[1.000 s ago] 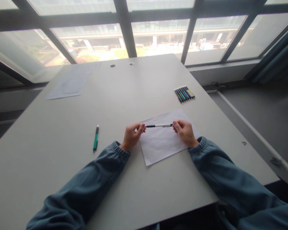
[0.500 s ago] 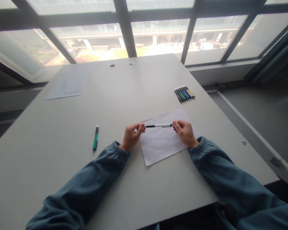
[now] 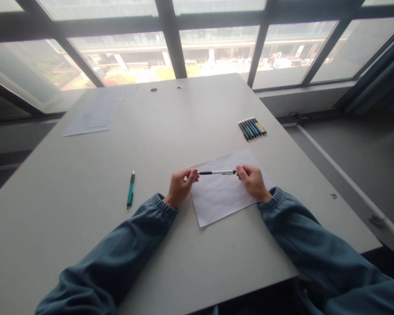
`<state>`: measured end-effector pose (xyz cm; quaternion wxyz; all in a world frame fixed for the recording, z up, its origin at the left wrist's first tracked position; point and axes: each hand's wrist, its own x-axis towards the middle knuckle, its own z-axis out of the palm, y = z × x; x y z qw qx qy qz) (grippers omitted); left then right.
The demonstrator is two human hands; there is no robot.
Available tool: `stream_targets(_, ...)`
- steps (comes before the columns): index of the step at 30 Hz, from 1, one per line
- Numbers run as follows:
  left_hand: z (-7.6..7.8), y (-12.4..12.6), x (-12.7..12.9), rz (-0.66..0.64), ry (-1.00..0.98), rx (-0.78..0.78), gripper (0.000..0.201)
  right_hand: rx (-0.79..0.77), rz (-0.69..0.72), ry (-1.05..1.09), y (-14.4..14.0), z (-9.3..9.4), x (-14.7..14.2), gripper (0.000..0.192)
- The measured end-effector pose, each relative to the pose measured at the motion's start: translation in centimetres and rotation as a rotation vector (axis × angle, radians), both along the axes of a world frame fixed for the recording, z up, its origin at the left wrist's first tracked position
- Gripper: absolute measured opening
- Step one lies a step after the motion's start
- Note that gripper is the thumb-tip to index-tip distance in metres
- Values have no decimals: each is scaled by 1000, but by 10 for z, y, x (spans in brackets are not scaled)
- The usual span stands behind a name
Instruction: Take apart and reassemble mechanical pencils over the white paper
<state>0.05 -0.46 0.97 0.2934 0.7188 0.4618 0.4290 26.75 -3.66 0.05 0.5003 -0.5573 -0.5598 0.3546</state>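
A black and white pen [image 3: 216,172] is held level between both hands, just above a white sheet of paper [image 3: 228,192] on the grey table [image 3: 85,227]. My left hand [image 3: 180,186] pinches the pen's left end with its fingertips. The pen's right end is gripped by my right hand [image 3: 253,181]. Both sleeves are blue-grey.
A green pen [image 3: 131,189] lies on the table to the left of my hands. A row of several pens [image 3: 252,128] lies near the table's right edge. More paper sheets [image 3: 96,111] lie at the far left. Windows run behind the table.
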Motion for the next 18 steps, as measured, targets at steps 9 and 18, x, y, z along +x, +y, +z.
stream_targets(9,0,0,1,4,-3,0,50,1,5,-8,0,0,0,47)
stream_targets(18,0,0,0,0,-25,-12,49,-1,10,-2,0,-3,1,47)
